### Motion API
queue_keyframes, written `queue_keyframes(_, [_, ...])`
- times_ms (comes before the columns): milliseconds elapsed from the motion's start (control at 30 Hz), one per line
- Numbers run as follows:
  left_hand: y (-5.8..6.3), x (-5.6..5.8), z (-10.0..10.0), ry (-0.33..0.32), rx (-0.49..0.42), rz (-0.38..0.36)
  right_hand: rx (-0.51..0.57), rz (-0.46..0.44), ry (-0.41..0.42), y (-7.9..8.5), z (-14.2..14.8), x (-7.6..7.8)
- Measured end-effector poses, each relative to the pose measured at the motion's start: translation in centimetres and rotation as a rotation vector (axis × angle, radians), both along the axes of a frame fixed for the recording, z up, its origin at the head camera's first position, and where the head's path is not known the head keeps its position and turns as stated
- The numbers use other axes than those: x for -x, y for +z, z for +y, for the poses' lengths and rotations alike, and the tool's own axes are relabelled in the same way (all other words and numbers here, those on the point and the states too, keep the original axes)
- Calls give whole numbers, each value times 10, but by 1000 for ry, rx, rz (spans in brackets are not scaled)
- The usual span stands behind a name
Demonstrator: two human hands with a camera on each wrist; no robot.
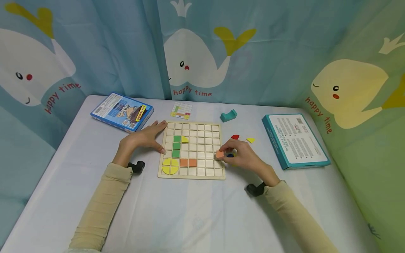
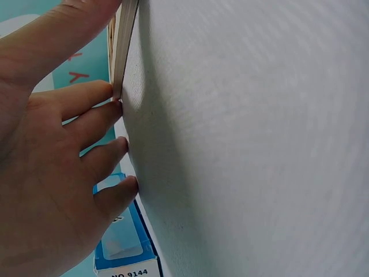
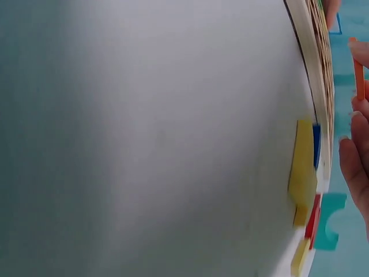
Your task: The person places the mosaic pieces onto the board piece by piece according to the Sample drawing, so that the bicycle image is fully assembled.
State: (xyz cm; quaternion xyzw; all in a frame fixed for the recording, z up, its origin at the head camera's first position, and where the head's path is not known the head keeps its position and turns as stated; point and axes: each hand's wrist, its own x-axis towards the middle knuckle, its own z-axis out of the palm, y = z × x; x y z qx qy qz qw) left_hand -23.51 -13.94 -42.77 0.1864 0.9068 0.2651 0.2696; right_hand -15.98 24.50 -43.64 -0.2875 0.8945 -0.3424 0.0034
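Observation:
A wooden grid board (image 1: 192,177) lies on the table, with several green squares (image 1: 176,145), yellow quarter-circle pieces (image 1: 170,166) and two orange squares (image 1: 188,162) set in its cells. My left hand (image 1: 143,137) rests at the board's left edge, fingers spread and thumb on the rim; the left wrist view shows fingertips (image 2: 115,144) against table and board edge. Over the board's right edge, my right hand (image 1: 242,154) pinches an orange square tile (image 1: 219,154) between thumb and fingers. In the right wrist view that tile (image 3: 359,69) appears edge-on, above the board.
Beside the right hand lie a red piece (image 1: 235,137), a yellow piece (image 1: 250,140) and a partly hidden blue one (image 1: 231,155). Behind the board are a pattern card (image 1: 181,110) and a teal holder (image 1: 229,115). A blue box (image 1: 122,111) stands left, a teal box (image 1: 295,141) right.

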Motion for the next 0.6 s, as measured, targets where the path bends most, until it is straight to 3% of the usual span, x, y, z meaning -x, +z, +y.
queue_keyframes(600, [1, -1, 0, 1, -6, -6, -19, -102, 111, -1, -43, -3])
